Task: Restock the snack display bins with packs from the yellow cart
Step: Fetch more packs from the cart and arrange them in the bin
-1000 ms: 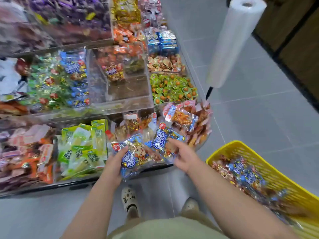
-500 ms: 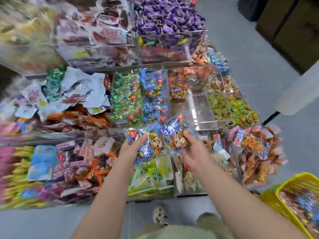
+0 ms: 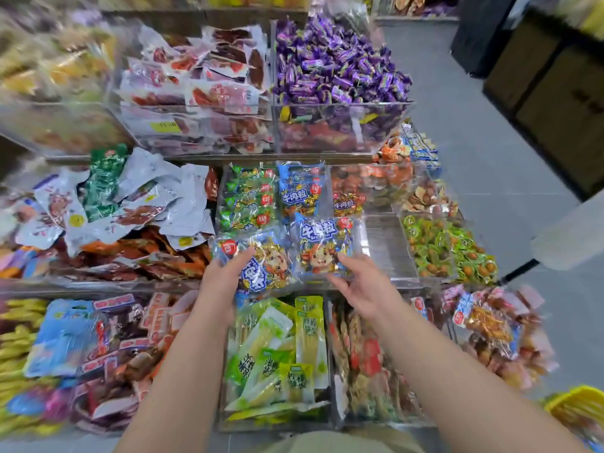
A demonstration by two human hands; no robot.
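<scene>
My left hand (image 3: 225, 276) grips a blue snack pack (image 3: 261, 261) with a cartoon figure, tilted sideways. My right hand (image 3: 359, 286) holds a second blue pack (image 3: 322, 245) upright by its lower right corner. Both packs hang over the front edge of the middle-tier clear bin (image 3: 380, 246). That bin holds green packs (image 3: 248, 199) and matching blue packs (image 3: 299, 191) stacked at its back. A corner of the yellow cart (image 3: 578, 408) shows at the lower right.
Clear tiered bins surround my hands: purple candies (image 3: 336, 67) and red meat packs (image 3: 202, 80) above, silver pouches (image 3: 130, 197) left, green sweets (image 3: 447, 250) right, yellow-green packs (image 3: 277, 351) below. Grey floor runs along the right, with a white roll (image 3: 568, 237).
Both hands have carried the two blue packs up from the lower tier to the middle-tier bin. The view has swung left and the yellow cart has slid almost out of view.
</scene>
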